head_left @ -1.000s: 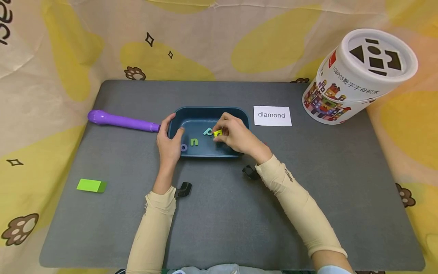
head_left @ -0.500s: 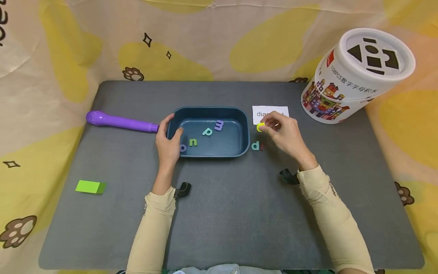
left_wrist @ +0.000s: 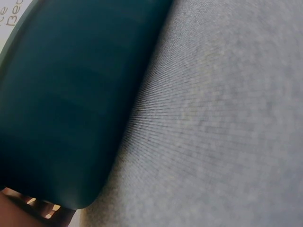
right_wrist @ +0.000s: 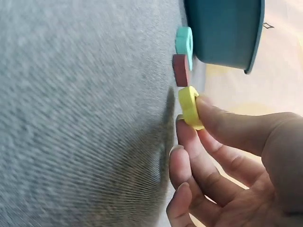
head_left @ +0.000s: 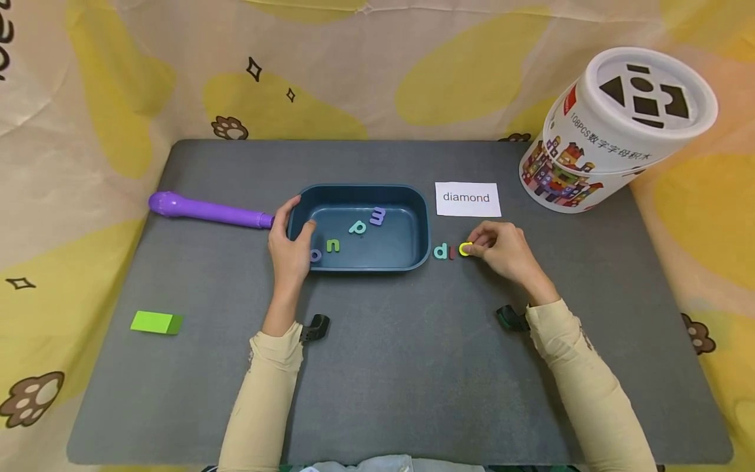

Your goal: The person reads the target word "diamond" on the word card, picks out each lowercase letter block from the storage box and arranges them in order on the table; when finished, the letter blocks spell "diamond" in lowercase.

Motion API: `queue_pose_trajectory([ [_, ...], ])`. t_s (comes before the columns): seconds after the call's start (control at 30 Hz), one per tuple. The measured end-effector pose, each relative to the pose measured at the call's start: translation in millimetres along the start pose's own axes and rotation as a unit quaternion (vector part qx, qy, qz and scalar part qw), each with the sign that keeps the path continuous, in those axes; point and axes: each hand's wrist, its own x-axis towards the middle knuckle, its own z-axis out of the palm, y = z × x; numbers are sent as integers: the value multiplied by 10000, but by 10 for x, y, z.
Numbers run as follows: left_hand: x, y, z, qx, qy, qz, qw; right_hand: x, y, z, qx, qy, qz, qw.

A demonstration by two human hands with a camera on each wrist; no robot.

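Note:
My left hand point(head_left: 290, 255) grips the left end of a dark teal tray point(head_left: 426, 226), thumb over the rim and fingers outside. In the left wrist view, the tray's wall point(left_wrist: 66, 104) fills much of the picture. Between thumb and fingers, my right hand point(head_left: 504, 252) pinches a yellow letter block point(right_wrist: 188, 106), partly covered by the thumb. It is at the right end of a short row, beside a dark red letter piece point(head_left: 452, 252) and a turquoise letter d point(head_left: 440, 251). Inside the tray lie a purple m point(head_left: 377, 216), a turquoise letter point(head_left: 357, 227), a green n point(head_left: 333, 245) and a purple o point(head_left: 316, 255).
Behind the row lies a white card point(head_left: 468, 199) printed "diamond". A large white block tub point(head_left: 613, 131) stands at the back right. To the tray's left is a purple microphone-shaped stick point(head_left: 212, 210); a green block point(head_left: 156, 322) sits at the left on the grey table point(head_left: 377, 367).
My right hand has carried the yellow letter out of the tray, past the card's lower edge and down beside the red piece. The left hand has stayed on the tray.

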Motion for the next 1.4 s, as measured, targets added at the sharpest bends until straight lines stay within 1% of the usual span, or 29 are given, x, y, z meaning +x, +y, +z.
queue_pose_trajectory([
  [0.07, -1, -3, -1, 4, 7, 15, 10000, -1, 18, 24, 25, -88, 48, 9999],
  [0.17, -27, 40, -4, 12, -22, -2, 10000, -6, 29, 46, 53, -158, 154, 9997],
  [0.27, -85, 150, -11, -30, -70, -37, 10000, -12, 33, 55, 81, -187, 235, 9995],
  [0.37, -144, 266, -24, -102, -99, -36, 9999, -14, 32, 64, 66, -166, 224, 9996],
  [0.43, -164, 299, -31, -129, -106, -23, 9999, -13, 28, 73, 20, -131, 158, 9998],
  [0.57, -175, 308, -36, -131, -119, -5, 9998, -16, -6, 82, -71, -84, 37, 9999],
  [0.67, -169, 291, -35, -130, -108, -23, 9999, -20, -72, 70, -245, -31, 38, 9997],
  [0.73, -145, 246, -31, -126, -87, -18, 9999, -16, -139, 65, -346, 94, 50, 9993],
  [0.8, -109, 171, -26, -111, -60, -1, 9999, 5, -221, 76, -295, 353, 28, 9989],
  [0.9, -51, 57, -16, -39, -42, 33, 10000, 50, -369, 135, 98, 840, -227, 9962],
  [0.97, -29, 7, -17, -23, -25, 59, 10000, 87, -479, 196, 438, 1114, -544, 9913],
  [1.03, -22, -8, -17, -13, -52, 85, 9999, 115, -592, 267, 647, 1239, -900, 9861],
  [1.1, -19, -17, -19, -45, -59, 120, 9999, 142, -704, 348, 679, 1266, -1214, 9822],
  [1.17, -17, -19, -21, -67, -59, 153, 9998, 168, -805, 438, 571, 1174, -1473, 9804],
  [1.23, -15, -20, -22, -78, -50, 171, 9998, 197, -899, 533, 335, 989, -1651, 9807],
  [1.3, -11, -23, -24, -86, -39, 180, 9998, 228, -984, 625, 51, 716, -1760, 9818],
  [1.4, -12, -23, -30, -46, -52, 162, 9998, 290, -1092, 746, -465, 235, -1814, 9820],
])
